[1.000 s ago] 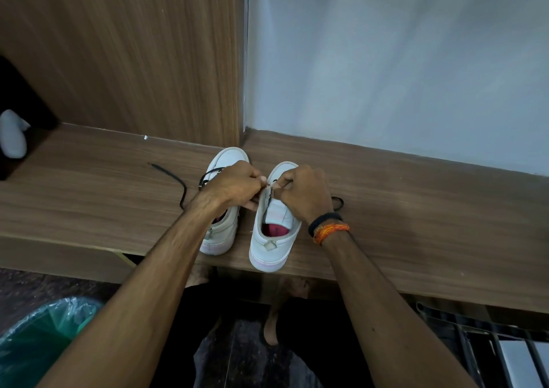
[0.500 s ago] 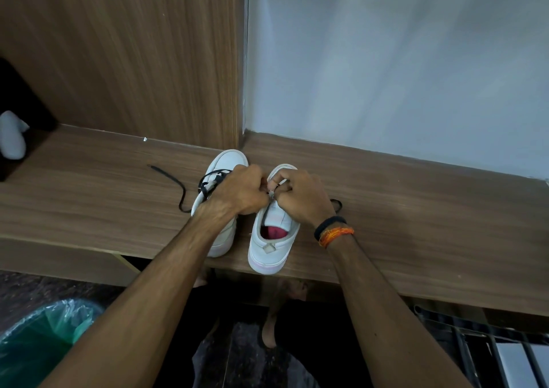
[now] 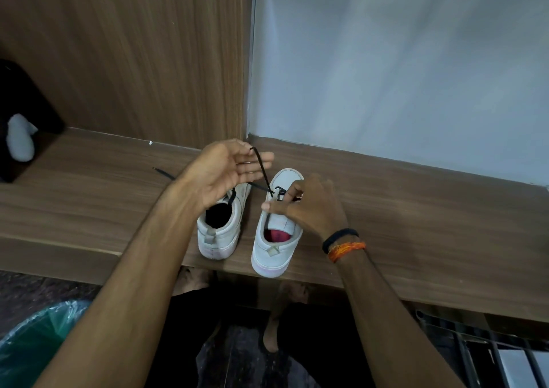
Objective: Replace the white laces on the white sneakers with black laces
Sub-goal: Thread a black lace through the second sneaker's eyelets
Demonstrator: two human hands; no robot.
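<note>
Both white sneakers on wooden bench, heels toward me. Left sneaker: black lace already in it, loose end trailing on bench behind my left forearm. Right sneaker: lacing just begun, black lace through front eyelets only. My left hand raised, fingers straight, lace pulled up taut, pinched near thumb. My right hand steadies eyelet area, fingers curled on lace. No white laces visible. Left to do, I judge: remaining eyelets on right sneaker, maybe finishing left.
</note>
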